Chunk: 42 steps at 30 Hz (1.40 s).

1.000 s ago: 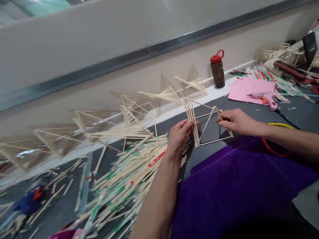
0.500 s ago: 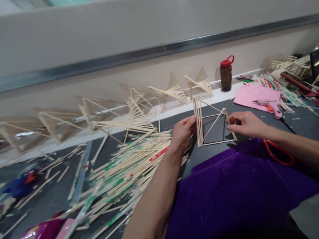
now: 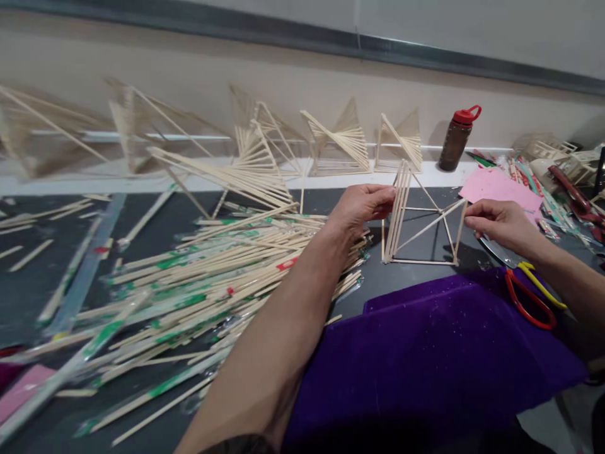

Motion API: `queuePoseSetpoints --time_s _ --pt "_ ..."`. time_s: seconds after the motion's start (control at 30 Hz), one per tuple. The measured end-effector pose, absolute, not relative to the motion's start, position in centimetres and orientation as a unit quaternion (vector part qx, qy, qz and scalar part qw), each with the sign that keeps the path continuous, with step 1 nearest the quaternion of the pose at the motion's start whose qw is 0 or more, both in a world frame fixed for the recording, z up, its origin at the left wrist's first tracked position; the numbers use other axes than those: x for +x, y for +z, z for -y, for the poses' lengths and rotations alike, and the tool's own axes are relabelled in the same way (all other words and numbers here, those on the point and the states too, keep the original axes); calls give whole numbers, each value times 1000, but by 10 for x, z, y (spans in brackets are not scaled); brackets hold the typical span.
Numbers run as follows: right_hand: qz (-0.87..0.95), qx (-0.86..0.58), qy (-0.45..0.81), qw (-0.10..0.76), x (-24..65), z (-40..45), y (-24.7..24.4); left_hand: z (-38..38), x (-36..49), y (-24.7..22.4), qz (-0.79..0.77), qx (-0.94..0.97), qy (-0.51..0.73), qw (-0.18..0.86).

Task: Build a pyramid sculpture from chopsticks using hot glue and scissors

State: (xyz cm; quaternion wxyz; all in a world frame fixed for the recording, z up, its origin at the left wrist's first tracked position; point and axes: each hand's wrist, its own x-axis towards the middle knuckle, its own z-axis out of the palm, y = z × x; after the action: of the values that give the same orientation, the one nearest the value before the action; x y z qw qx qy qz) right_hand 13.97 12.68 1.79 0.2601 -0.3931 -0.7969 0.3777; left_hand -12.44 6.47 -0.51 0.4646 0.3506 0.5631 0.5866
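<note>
A small open frame of thin wooden sticks (image 3: 397,217) stands on the dark tabletop, with several sticks set close together along its left side. My left hand (image 3: 362,208) is closed on that side, thumb and fingertips pinching it near the top. At the frame's right upright, my right hand (image 3: 503,224) is closed in a pinch, its fingertips on the stick. Below my right wrist lie a red looped handle (image 3: 529,309) and a yellow handle (image 3: 543,290), which look like scissors.
Loose and wrapped sticks (image 3: 212,296) pile up at left. Twisted stick models (image 3: 338,142) line the wall ledge beside a red-capped bottle (image 3: 456,140). Purple cloth (image 3: 425,359) lies in front of me. A pink sheet (image 3: 501,189) and more sticks lie at right.
My view has turned and tilted down. The frame has turned slightly, showing more of its crossing sticks, and both hands still hold its two sides. The yellow handle has come into sight.
</note>
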Motion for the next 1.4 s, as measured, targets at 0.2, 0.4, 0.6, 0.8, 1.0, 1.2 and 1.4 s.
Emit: queuePoseSetpoints --time_s 0.2,0.4,0.6,0.8,1.0,1.2,1.4 --pt "794 -411 362 262 137 -134 15 -70 -127 6 -555 364 592 456" --pt "795 -413 362 258 136 -133 16 -74 -125 10 -539 367 610 450" --pt "797 -406 365 258 136 -135 10 -75 -123 13 -527 368 623 446" --pt "802 -410 357 248 133 -130 15 -74 -118 15 -534 376 620 435" --pt "797 -417 357 253 136 -127 19 -70 -124 20 -580 373 614 384" --pt "787 -466 316 251 162 -138 22 -68 -130 24 -603 418 616 287" --pt "729 -556 260 304 220 -178 28 -73 -127 29 -628 387 616 275"
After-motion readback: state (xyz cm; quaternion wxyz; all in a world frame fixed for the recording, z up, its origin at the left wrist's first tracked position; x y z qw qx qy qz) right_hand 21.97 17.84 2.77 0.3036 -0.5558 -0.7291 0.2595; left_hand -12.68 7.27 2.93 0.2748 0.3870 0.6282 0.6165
